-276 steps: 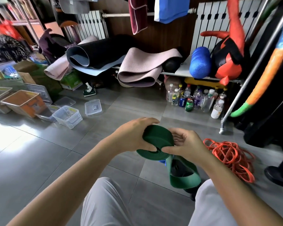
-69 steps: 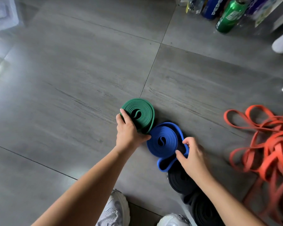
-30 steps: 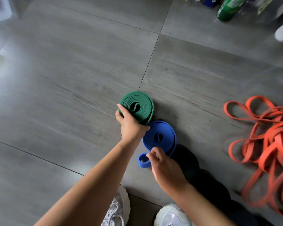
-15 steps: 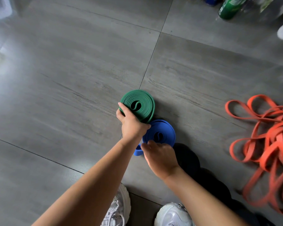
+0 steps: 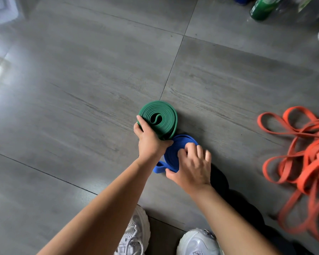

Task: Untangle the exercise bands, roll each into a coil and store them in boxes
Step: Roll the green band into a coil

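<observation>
A green band (image 5: 157, 118) lies rolled into a flat coil on the grey floor (image 5: 81, 89). My left hand (image 5: 150, 140) grips its near edge. Right behind it, touching it, sits a blue coiled band (image 5: 170, 151) with a loose tail sticking out at the lower left. My right hand (image 5: 191, 165) lies over the blue coil, fingers curled on top and thumb at the tail. Dark coiled bands (image 5: 219, 179) lie under my right forearm, mostly hidden.
A tangled heap of orange bands (image 5: 306, 162) spreads over the floor at the right. A green bottle (image 5: 260, 8) and other bottles stand at the top right. A clear plastic box (image 5: 2, 10) sits at the top left. My white shoes (image 5: 197, 242) are at the bottom.
My right hand has slid up from the blue tail onto the top of the blue coil. My left hand has stayed on the green coil, which has not moved.
</observation>
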